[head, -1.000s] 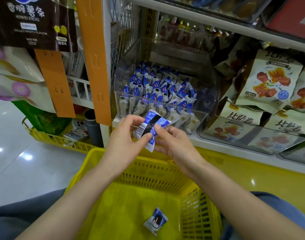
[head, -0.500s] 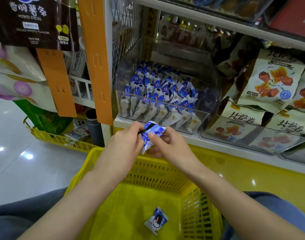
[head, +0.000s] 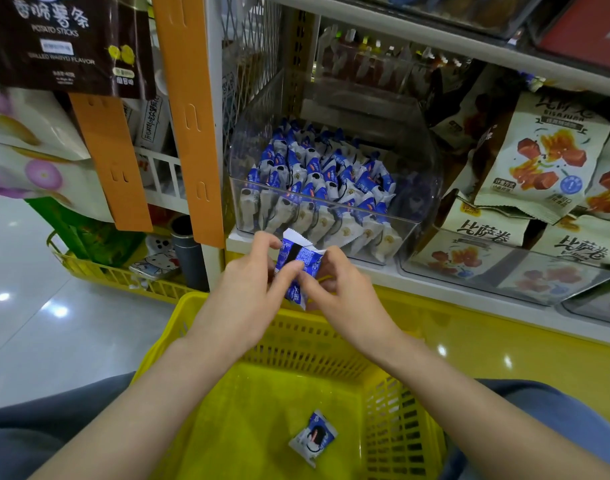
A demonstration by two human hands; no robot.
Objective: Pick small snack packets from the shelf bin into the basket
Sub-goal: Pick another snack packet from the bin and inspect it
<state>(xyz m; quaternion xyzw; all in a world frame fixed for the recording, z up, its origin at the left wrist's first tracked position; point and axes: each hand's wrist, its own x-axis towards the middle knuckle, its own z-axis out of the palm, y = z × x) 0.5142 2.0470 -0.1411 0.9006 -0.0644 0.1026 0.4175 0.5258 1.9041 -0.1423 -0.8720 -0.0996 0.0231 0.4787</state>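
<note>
Far to the left a dark bag of potato sticks point(head: 61, 43) hung from a display, with an orange hanging strip point(head: 189, 116) on the shelf post beside it. Low down past them, a smaller yellow crate point(head: 99, 271) sat on the shiny floor, holding odds and ends.

In front of the person, the left hand point(head: 248, 296) had its thumb and fingertips curled in, pinching the left side of a blue-and-white snack packet point(head: 296, 268). The right hand point(head: 345, 296) pinched the same packet from the other side, fingers bent around it. The packet stood roughly upright between the two hands, above the far rim of the yellow basket point(head: 178, 317) and just in front of the shelf edge.

Right behind it, on the shelf, sat the clear plastic bin point(head: 424, 161), packed with rows of matching packets point(head: 317, 181) standing on end. Down in the basket a second packet point(head: 313, 438) lay flat on the floor of it, near the right wall, well apart from the hands.

Further right on the shelf, pale snack bags point(head: 546, 157) with red-orange pictures leaned over one another above more clear trays.
</note>
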